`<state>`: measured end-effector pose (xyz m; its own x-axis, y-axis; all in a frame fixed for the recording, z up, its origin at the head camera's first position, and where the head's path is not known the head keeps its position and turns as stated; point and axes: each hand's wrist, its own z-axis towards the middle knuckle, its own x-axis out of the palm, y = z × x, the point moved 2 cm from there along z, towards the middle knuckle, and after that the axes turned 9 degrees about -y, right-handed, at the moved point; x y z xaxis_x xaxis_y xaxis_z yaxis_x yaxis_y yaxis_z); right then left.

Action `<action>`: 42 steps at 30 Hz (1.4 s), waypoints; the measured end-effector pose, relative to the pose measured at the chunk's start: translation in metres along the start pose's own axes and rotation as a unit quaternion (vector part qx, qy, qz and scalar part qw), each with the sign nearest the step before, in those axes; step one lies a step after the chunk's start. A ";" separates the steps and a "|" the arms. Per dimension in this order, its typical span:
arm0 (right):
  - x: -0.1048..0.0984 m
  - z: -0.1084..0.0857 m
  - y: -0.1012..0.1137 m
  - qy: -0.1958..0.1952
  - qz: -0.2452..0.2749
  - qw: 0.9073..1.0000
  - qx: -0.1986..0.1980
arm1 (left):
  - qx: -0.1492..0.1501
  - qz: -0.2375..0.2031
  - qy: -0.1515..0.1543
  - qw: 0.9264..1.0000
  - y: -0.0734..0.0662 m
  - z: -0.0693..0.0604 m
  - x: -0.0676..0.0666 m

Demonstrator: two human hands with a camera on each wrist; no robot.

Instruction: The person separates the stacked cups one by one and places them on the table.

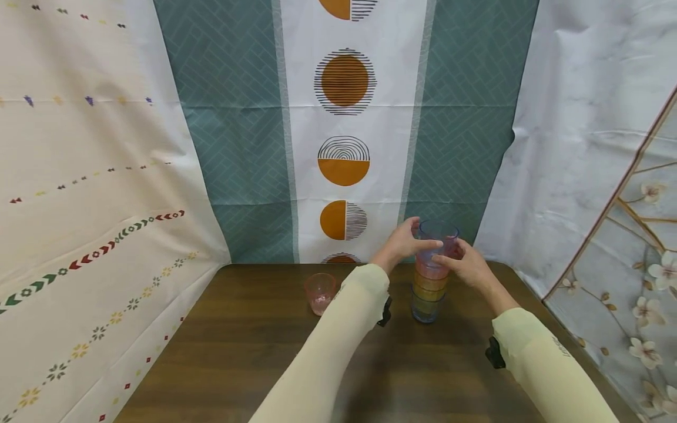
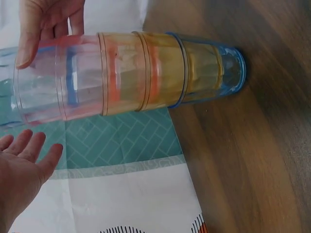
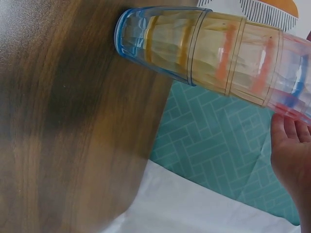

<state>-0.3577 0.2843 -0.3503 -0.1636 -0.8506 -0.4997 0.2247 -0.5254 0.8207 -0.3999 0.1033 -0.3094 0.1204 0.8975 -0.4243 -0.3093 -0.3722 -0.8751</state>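
A tall stack of clear tinted cups (image 1: 429, 285) (image 2: 141, 73) (image 3: 214, 53) stands upright on the table, blue at the base, yellow and orange-tinted above, then pink, with a blue rim on top. My right hand (image 1: 468, 264) (image 2: 48, 19) (image 3: 291, 160) grips the pink upper part, thumb in front and fingertips at its side. Beside the upper left of the stack is my left hand (image 1: 404, 242) (image 2: 22, 177); its thumb overlaps the top cup in the head view, while its straight fingers show a small gap from the cups in the left wrist view.
One pink cup (image 1: 320, 294) stands on the brown wooden table (image 1: 254, 352), left of the stack. Patterned cloths hang behind the table (image 1: 238, 147) and along its left side (image 1: 95, 247) and right side (image 1: 582, 194).
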 end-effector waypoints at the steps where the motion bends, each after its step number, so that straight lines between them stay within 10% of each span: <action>1: 0.000 0.000 0.000 0.001 0.000 1.000 0.000 | 0.003 0.009 0.000 1.000 -0.001 0.000 0.001; 12: 0.000 0.001 -0.001 0.003 -0.006 1.000 -0.002 | 0.015 0.037 -0.011 0.999 -0.005 0.000 0.007; 21: 0.002 0.001 -0.003 0.010 -0.001 1.000 -0.001 | -0.003 -0.071 -0.057 0.996 -0.021 -0.002 -0.008; 42: 0.001 0.000 -0.003 0.010 0.019 1.000 -0.019 | 0.048 -0.078 -0.090 0.992 -0.052 -0.005 -0.102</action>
<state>-0.3584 0.2850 -0.3530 -0.1348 -0.8698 -0.4746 0.2667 -0.4932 0.8280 -0.3909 0.0300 -0.2216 0.0055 0.9732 -0.2297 -0.3893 -0.2095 -0.8970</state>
